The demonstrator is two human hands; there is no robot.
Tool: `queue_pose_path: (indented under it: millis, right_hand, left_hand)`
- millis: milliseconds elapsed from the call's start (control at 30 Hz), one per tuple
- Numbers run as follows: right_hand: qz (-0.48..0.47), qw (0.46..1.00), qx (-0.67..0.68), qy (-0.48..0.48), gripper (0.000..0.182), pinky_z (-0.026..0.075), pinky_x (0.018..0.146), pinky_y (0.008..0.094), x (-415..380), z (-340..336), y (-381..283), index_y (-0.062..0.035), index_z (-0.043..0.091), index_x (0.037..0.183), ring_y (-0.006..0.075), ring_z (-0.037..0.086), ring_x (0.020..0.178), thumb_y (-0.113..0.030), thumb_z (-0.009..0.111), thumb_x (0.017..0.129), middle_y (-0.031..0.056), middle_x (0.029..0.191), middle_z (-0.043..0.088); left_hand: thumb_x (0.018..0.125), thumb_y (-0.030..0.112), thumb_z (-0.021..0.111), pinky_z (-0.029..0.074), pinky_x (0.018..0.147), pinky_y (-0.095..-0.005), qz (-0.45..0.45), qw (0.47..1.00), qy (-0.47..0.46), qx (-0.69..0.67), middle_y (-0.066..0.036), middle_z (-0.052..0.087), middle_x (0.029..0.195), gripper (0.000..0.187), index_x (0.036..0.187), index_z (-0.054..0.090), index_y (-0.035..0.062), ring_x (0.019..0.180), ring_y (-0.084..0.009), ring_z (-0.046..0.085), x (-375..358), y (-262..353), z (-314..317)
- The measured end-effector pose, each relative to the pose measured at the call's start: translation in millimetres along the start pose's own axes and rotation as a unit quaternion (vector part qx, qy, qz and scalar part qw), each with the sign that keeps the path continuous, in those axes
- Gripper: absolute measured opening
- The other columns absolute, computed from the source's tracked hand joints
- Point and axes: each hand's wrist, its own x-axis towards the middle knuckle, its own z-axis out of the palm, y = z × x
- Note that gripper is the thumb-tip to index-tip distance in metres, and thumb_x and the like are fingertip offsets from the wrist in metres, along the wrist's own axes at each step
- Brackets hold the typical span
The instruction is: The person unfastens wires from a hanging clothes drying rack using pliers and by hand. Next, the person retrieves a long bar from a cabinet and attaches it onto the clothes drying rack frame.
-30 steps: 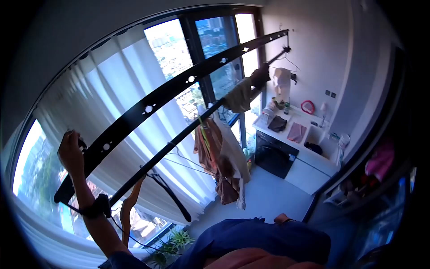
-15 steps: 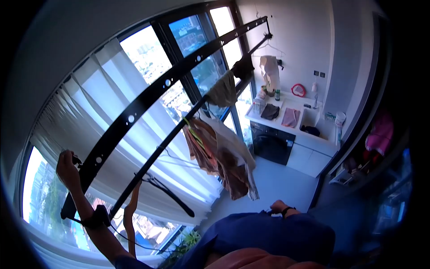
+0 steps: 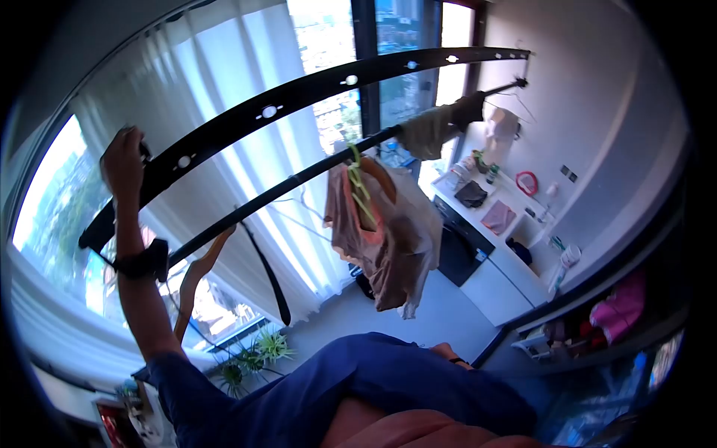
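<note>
My left hand (image 3: 123, 166) is raised beside the near end of a long black drying rack beam (image 3: 306, 89). Its fingers are curled around something small and dark that I cannot make out. Below the beam runs a black hanging rod (image 3: 287, 183). On the rod hang a brownish garment (image 3: 385, 254) on a green hanger (image 3: 357, 175), a grey cloth (image 3: 426, 134), a wooden hanger (image 3: 196, 280) and a black hanger (image 3: 267, 272). Low by my body, my right hand (image 3: 442, 349) shows only in part. Its fingers are hidden behind my blue shirt.
White curtains (image 3: 224, 82) cover part of the tall windows on the left. A white counter (image 3: 467, 213) with a sink, folded cloths and bottles stands at the back right, above a dark washing machine (image 3: 459, 246). Green plants (image 3: 258, 349) stand by the low window.
The view has turned left, so the rack and counter sit further right and the rack looks flatter. My left hand remains raised at the beam's near end; my right hand is more hidden.
</note>
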Motion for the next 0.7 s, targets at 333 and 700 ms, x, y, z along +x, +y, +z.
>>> queue_pose_path:
  millis: [333, 700]
  right_hand:
    - [0.034, 0.996, 0.064, 0.043, 0.026, 0.054, 0.070, 0.0428, 90.7, 81.0, 79.9, -0.0122, 0.072, 0.076, 0.0301, 0.069, 0.081, -0.032, 0.057, 0.082, 0.0116, 0.084, 0.071]
    - [-0.095, 0.943, -0.313, -0.058, 0.026, 0.052, 0.065, 0.0409, 20.7, 7.0, -6.2, -0.0193, 0.069, 0.096, 0.0246, 0.068, 0.082, -0.040, 0.056, 0.087, 0.0011, 0.085, 0.070]
  left_hand:
    - [0.089, 0.039, 0.054, 0.051, 0.076, -0.0377, -0.045, 0.999, 0.001, 0.015, -0.009, 0.072, 0.086, 0.031, 0.093, 0.074, 0.0150, 0.084, -0.0285, 0.068, -7.7, 27.4, -17.0]
    - [0.089, 0.031, 0.057, 0.051, 0.067, -0.0353, -0.011, 0.998, 0.005, -0.059, -0.010, 0.070, 0.077, 0.028, 0.090, 0.073, 0.0072, 0.070, -0.0232, 0.068, -3.5, 5.6, -9.1]
